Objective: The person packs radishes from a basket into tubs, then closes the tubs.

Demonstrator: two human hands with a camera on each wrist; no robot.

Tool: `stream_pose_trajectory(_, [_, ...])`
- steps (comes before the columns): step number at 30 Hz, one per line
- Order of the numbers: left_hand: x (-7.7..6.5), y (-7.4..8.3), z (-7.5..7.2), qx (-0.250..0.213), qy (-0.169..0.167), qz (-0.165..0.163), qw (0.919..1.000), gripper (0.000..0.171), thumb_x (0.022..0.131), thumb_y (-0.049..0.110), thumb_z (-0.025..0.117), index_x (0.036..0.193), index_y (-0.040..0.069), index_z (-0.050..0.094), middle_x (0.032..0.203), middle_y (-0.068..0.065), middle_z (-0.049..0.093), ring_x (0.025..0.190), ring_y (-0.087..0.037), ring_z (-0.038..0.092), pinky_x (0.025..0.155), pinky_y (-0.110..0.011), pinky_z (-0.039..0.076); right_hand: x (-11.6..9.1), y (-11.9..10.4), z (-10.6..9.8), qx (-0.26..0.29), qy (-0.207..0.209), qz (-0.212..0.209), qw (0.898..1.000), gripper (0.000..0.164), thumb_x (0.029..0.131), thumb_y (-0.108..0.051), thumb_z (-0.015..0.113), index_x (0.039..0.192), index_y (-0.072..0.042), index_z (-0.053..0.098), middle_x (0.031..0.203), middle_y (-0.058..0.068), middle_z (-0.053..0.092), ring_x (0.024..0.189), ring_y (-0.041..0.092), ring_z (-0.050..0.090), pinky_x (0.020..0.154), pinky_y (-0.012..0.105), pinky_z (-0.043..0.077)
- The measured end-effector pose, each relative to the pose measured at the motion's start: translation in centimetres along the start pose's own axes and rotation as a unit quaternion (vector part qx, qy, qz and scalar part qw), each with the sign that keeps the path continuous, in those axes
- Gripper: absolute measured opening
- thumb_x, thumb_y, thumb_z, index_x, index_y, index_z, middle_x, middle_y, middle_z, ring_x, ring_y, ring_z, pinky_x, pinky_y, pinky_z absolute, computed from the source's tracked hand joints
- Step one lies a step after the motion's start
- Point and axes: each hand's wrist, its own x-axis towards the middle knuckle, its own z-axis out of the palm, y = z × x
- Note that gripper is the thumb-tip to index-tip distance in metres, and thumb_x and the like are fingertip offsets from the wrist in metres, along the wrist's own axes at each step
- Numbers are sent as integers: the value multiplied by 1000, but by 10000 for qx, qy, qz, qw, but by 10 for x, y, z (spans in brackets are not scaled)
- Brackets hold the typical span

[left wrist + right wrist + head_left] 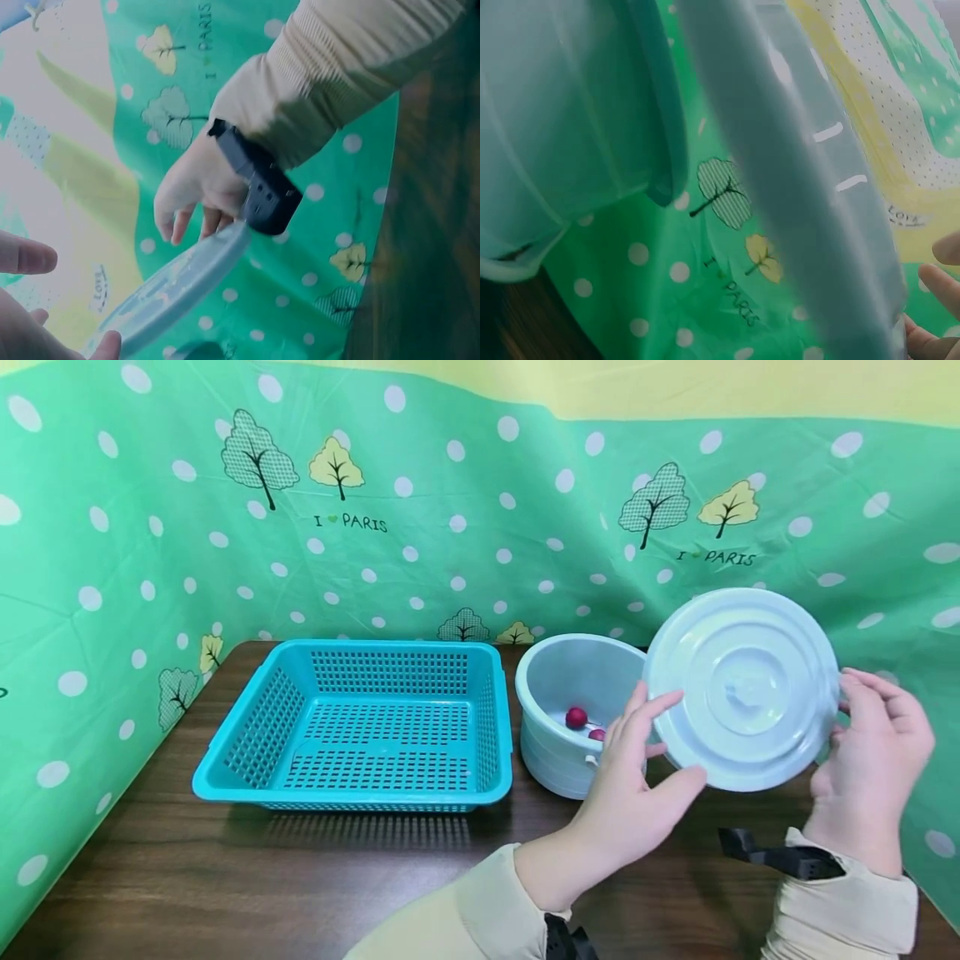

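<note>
A round pale blue lid [780, 727] is held up, tilted, with its knobbed top facing the head camera. At its right edge, my right hand [870, 752] grips the rim with bent fingers. My left hand [626, 785] is at the lid's left edge, thumb and fingers spread, fingertips against or just in front of the rim. In the left wrist view the lid [176, 289] slants between both hands. Just left of it stands the pale blue bucket [558, 760], uncovered. Inside lie small round dark red things [576, 718], partly hidden by the bucket's wall and my left hand.
A turquoise perforated basket [352, 797] sits on the dark wooden table [300, 877], left of the bucket. Nothing shows inside the basket. A green dotted cloth [427, 468] hangs behind and along the sides. Black straps [802, 862] go round both wrists.
</note>
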Motion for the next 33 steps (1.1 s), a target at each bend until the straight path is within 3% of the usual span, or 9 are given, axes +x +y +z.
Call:
stream_pose_trajectory(5, [1,-1,-11,-65,354,-69,9993,58,94,11,59,148,23,41,165,4,14,124,-5,46,99,-21,45,-6,4,9,200,-156,17,9997,15,86,-6,75,97,4,72,99,7,60,87,16,58,69,15,51])
stream_pose_trajectory(9, [2,-4,-20,-207,561,-112,9981,57,94,9,59,146,20,42,164,2,16,132,-7,40,103,-23,44,-12,5,16,288,-225,180,9992,16,84,-3,76,98,5,73,100,8,64,91,18,63,77,18,54])
stream_pose_trajectory(13, [3,-4,-26,-195,673,-203,9973,56,94,11,60,145,22,43,164,4,16,126,-7,41,98,-24,46,-17,6,20,218,-308,212,9991,16,84,-2,76,99,5,73,97,8,66,90,17,65,78,17,54])
stream_pose_trajectory(19, [7,-2,-40,-161,963,-173,9951,57,93,11,62,145,24,44,162,5,24,108,-10,50,84,-23,51,-24,11,23,99,-571,189,9981,16,85,-4,75,99,4,73,91,7,67,80,16,60,63,17,47])
stream_pose_trajectory(22, [12,-1,-51,-72,1174,-186,9929,54,93,13,62,143,23,46,154,0,38,107,-17,56,83,-25,53,-29,14,28,-38,-803,201,9966,17,86,-6,75,101,3,73,92,7,67,79,15,61,63,16,48])
stream_pose_trajectory(26, [17,1,-65,173,1353,-223,9904,48,93,14,62,140,20,50,143,-6,50,106,-23,61,83,-30,54,-38,18,35,-301,-1194,275,9920,19,88,-7,73,105,1,73,103,6,65,92,15,63,71,14,53])
stream_pose_trajectory(33, [24,0,-91,605,1726,-187,9830,36,94,14,61,130,14,60,141,-6,58,120,-21,58,92,-34,53,-48,25,41,-519,-1504,481,9861,17,90,-7,70,107,-1,72,107,5,65,96,15,62,73,14,53])
